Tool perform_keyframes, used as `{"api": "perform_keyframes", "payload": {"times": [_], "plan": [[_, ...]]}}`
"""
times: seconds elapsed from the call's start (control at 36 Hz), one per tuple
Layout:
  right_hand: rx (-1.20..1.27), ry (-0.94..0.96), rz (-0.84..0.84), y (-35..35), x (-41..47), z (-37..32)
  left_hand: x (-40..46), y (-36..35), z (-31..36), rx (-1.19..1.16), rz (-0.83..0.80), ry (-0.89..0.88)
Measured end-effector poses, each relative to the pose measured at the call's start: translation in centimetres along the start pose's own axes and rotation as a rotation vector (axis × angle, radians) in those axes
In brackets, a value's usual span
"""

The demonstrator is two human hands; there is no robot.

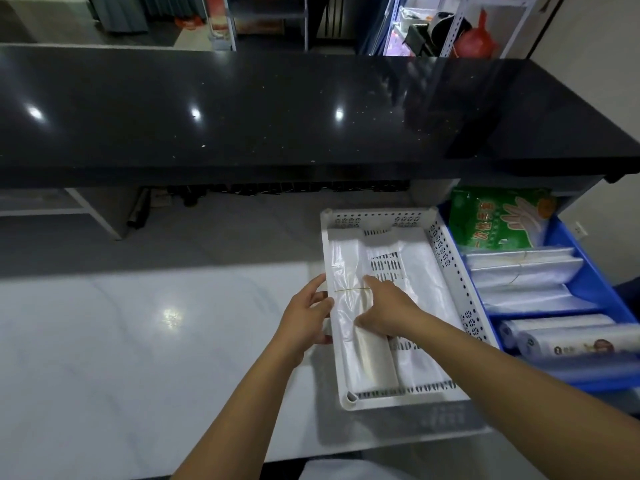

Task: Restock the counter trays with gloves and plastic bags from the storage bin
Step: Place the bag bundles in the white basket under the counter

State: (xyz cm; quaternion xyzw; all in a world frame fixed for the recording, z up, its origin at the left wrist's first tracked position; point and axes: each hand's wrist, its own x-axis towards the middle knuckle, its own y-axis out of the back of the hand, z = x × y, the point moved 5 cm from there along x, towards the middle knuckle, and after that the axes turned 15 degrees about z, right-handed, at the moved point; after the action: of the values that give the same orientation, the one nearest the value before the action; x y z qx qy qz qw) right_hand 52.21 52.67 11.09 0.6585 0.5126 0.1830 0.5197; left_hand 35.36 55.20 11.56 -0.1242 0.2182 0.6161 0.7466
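A white perforated tray [446, 265] sits on the pale counter. Inside it lies a bundle of clear plastic bags [348, 268] tied with a thin rubber band, over a white folded stack [377, 365]. My right hand [388, 311] lies flat on the bundle, fingers extended. My left hand [304, 315] holds the tray's left rim and the bundle's edge, fingers curled around it. To the right stands a blue storage bin [595, 285] with a green pack of disposable gloves [498, 220], stacks of clear bags [519, 271] and bag rolls [561, 341].
The pale marble counter [138, 323] stretches left of the tray. A raised black glossy countertop [277, 109] runs across the back. Shelving and a red bag [476, 39] stand beyond it.
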Motion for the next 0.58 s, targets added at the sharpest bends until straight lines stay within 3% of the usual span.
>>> {"api": "perform_keyframes", "payload": {"times": [0.14,0.31,0.58], "plan": [[-0.107,0.049,0.037,0.2,-0.6,-0.2,0.1,0.0,-0.4,0.063,0.053,-0.052],[-0.257,0.243,0.163,1.3,-2.9,-0.2,-0.5,0.7,-0.5,0.236,0.154,-0.18],[0.081,0.503,0.148,4.5,-11.5,1.2,-9.6,3.6,-3.2,0.558,0.463,-0.338]]}}
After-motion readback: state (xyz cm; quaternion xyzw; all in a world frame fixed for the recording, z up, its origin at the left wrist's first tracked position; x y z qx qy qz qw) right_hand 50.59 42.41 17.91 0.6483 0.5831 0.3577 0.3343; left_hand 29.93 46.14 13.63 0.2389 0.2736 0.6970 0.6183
